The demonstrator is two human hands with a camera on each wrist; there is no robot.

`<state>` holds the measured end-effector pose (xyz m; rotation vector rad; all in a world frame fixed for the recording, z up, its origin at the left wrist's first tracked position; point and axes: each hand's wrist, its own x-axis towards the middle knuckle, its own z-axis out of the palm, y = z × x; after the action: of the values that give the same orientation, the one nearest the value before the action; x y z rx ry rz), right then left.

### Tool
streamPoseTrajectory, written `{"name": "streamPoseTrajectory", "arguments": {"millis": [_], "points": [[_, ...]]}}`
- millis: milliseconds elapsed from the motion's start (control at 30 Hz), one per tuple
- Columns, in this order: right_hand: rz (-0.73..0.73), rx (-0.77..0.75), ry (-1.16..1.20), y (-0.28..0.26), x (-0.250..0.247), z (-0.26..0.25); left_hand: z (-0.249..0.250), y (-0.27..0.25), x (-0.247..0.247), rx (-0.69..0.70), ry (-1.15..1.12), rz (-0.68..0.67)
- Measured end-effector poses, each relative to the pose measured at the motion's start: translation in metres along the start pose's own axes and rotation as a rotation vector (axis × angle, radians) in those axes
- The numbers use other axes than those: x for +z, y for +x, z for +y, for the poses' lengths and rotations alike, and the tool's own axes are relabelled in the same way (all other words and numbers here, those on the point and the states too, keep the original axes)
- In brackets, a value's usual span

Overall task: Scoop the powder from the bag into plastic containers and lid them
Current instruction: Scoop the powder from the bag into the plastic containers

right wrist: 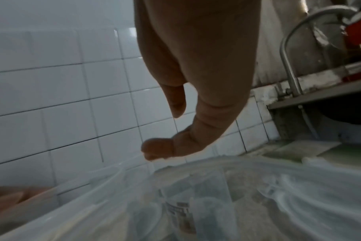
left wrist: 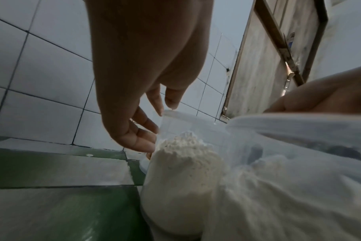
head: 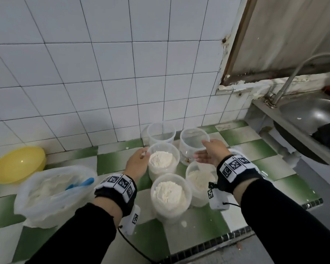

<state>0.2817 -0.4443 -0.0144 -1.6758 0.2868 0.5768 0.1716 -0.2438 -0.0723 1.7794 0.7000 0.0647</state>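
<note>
Three clear plastic containers hold white powder: one at the back (head: 163,161), one nearest me (head: 170,194), one on the right (head: 198,182). None has a lid on. Two empty containers (head: 161,132) (head: 193,142) stand behind them by the wall. The clear powder bag (head: 51,193) sits at the left with a blue scoop (head: 82,183) lying in it. My left hand (head: 143,154) has relaxed fingers (left wrist: 142,130) against the left side of the back filled container (left wrist: 185,163). My right hand (head: 202,151) hovers open over the right-hand containers, its fingers (right wrist: 196,114) holding nothing.
A yellow bowl (head: 17,164) stands at the far left by the tiled wall. A steel sink (head: 309,115) with a tap (head: 293,77) is at the right. The green-and-white tiled counter (head: 246,147) ends in a dark-tiled front edge (head: 217,242). Something white (head: 234,151) shows behind my right wrist.
</note>
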Motion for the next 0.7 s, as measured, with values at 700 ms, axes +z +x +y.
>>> {"name": "streamPoseTrajectory", "arguments": {"millis": [700], "points": [[0.074,-0.074,-0.047,0.029,0.002,-0.016,0.007,0.002,0.007,-0.045,-0.114,0.034]]}}
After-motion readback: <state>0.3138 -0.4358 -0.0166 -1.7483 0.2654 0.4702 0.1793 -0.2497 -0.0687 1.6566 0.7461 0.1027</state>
